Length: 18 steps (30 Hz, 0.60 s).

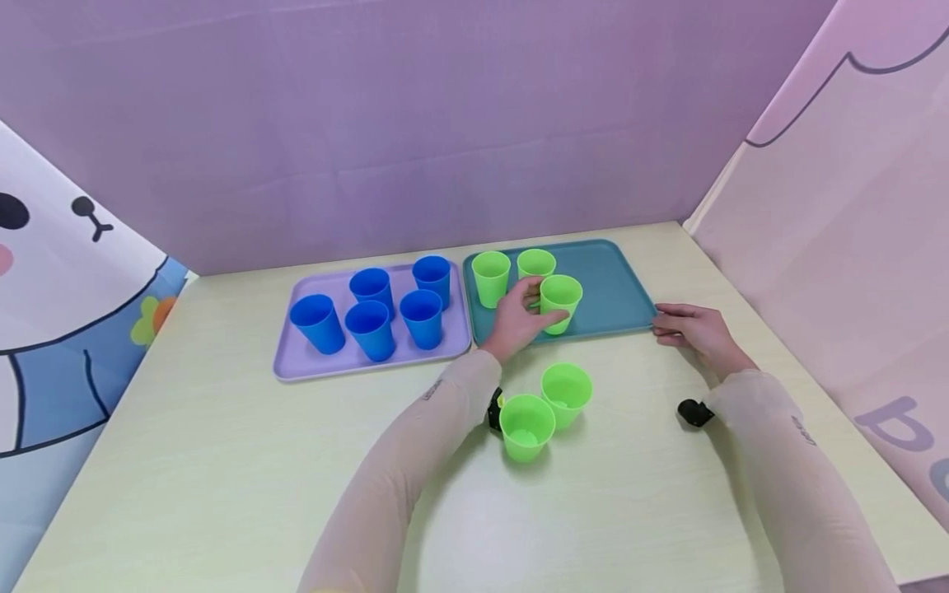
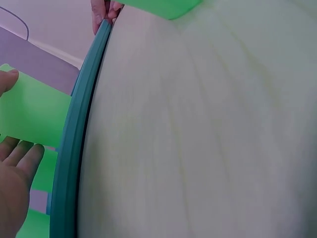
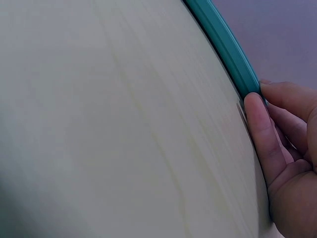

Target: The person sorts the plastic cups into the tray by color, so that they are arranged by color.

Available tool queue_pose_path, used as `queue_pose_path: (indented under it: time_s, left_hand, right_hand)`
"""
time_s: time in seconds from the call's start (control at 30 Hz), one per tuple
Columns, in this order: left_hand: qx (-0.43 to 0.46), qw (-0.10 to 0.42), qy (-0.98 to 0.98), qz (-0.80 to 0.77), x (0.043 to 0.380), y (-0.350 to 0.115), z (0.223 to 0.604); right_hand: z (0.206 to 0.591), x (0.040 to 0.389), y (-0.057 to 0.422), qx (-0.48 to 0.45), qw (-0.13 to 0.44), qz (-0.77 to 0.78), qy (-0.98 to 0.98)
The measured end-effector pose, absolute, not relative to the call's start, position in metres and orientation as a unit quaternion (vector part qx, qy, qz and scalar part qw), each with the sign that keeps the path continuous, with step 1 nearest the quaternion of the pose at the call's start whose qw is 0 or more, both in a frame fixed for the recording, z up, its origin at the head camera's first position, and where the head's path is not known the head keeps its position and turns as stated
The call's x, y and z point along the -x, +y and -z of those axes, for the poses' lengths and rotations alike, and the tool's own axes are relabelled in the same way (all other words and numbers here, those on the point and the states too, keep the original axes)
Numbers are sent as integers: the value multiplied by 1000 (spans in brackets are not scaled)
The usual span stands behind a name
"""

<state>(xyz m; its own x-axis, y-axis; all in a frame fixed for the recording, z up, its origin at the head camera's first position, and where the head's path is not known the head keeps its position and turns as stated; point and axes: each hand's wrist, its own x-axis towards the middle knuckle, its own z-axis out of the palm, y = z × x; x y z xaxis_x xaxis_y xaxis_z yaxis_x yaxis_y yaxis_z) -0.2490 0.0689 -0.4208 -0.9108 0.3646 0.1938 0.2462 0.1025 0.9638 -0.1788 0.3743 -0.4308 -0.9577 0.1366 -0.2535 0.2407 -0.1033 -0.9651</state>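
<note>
My left hand (image 1: 519,317) grips a green cup (image 1: 561,295) over the front part of the teal tray (image 1: 615,288), thumb on its near side and fingers behind. In the left wrist view the cup (image 2: 34,111) stands between thumb and fingers. Behind it on the tray are two more green cups, one (image 1: 492,278) at the left and another (image 1: 537,262) partly hidden by the hand. My right hand (image 1: 697,329) pinches the tray's front right corner; the right wrist view shows fingertips (image 3: 255,104) on the teal rim (image 3: 228,47).
Left of the teal tray, touching or nearly so, lies a lilac tray (image 1: 296,362) with several blue cups (image 1: 371,329). In front, two green cups, one (image 1: 527,424) nearer and one (image 1: 567,394) behind, stand on the pale table (image 1: 296,478). A purple backdrop (image 1: 445,123) rises behind.
</note>
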Motion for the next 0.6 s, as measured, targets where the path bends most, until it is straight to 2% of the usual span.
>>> queue_pose_path:
  time_s: [0.6]
  left_hand:
    - [-197,33,764,-614,252,75,422]
  right_hand:
    - [432,178,374,-130,21,737,662]
